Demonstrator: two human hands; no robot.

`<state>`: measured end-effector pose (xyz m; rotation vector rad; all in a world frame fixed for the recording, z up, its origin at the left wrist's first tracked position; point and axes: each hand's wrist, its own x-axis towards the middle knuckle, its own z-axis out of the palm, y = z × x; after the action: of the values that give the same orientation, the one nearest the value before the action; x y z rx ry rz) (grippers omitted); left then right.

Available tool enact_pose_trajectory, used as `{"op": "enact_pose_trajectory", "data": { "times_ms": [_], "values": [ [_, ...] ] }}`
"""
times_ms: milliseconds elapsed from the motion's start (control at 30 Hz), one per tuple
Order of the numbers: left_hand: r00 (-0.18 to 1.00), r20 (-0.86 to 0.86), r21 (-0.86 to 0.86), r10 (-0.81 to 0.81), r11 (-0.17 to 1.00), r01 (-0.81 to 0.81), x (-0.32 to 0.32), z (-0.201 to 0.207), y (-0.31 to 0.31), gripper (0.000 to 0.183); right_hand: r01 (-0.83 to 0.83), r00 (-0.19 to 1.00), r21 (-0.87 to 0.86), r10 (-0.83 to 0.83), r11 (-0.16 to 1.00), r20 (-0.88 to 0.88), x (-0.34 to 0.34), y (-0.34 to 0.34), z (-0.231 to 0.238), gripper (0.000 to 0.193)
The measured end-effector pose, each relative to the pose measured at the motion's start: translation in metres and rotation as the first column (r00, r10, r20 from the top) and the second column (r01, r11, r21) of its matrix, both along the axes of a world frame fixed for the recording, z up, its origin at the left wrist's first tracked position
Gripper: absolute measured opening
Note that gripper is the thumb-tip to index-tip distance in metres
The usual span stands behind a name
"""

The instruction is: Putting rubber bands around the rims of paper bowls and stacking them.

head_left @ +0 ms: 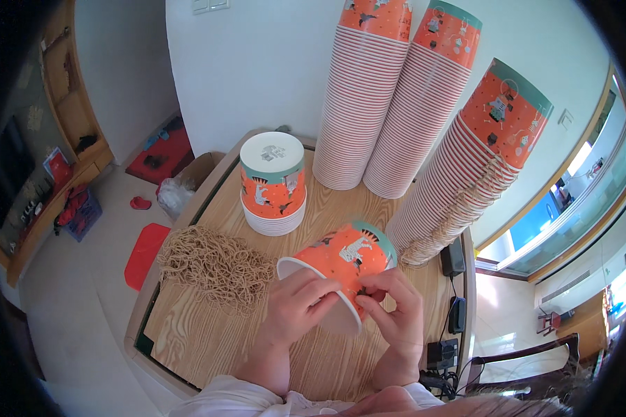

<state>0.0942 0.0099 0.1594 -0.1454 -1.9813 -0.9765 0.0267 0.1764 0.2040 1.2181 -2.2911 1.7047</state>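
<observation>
An orange paper bucket (348, 251) with a green base band and animal prints is tilted above the near part of the table, its white-rimmed mouth toward the lower left. My left hand (298, 306) is closed on the rim. My right hand (395, 306) pinches at the bucket's side near the rim; a small dark spot shows by its fingertips, too small to make out. To the left lies a tangled heap of tan cords (215, 267). Behind the bucket stands a short upside-down stack of like buckets (273, 191). A leaning stack (438, 174) has tan cord handles (476, 194) along its side.
Two tall bucket stacks (360, 104) (421, 111) stand against the wall at the back. Black power adapters (457, 316) with cables line the right edge of the wooden table (188, 347). A red stool (146, 254) is left, a dark chair (528, 354) right.
</observation>
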Motion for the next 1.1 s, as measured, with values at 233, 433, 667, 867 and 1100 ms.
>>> {"op": "enact_pose_trajectory", "data": {
  "times_ms": [233, 433, 667, 867, 1100],
  "values": [
    [1.0, -0.028, -0.131, -0.01, 0.991, 0.006, -0.004, 0.004, 0.003, 0.031, -0.064, 0.996, -0.009, 0.065, 0.998, 0.061, -0.007, 0.006, -0.006, 0.018],
    [1.0, -0.019, -0.151, -0.022, 0.988, 0.019, -0.003, 0.006, 0.004, 0.03, -0.07, 0.997, 0.062, 0.072, 0.996, -0.032, -0.01, 0.003, -0.009, 0.011],
    [0.995, 0.1, -0.141, -0.005, 0.99, 0.019, -0.003, 0.011, 0.003, 0.032, -0.04, 0.996, 0.104, 0.049, 0.994, -0.079, -0.012, -0.004, -0.019, 0.011],
    [0.983, 0.184, -0.015, 0.016, 1.0, -0.013, -0.001, 0.006, -0.001, 0.031, -0.007, 0.997, 0.04, 0.004, 0.999, 0.081, -0.017, -0.003, -0.026, 0.01],
    [0.98, 0.196, -0.036, 0.019, 0.999, -0.012, -0.003, 0.007, -0.002, 0.028, -0.072, 0.997, 0.067, 0.07, 0.995, 0.042, -0.017, 0.0, -0.011, 0.021]
  ]
}}
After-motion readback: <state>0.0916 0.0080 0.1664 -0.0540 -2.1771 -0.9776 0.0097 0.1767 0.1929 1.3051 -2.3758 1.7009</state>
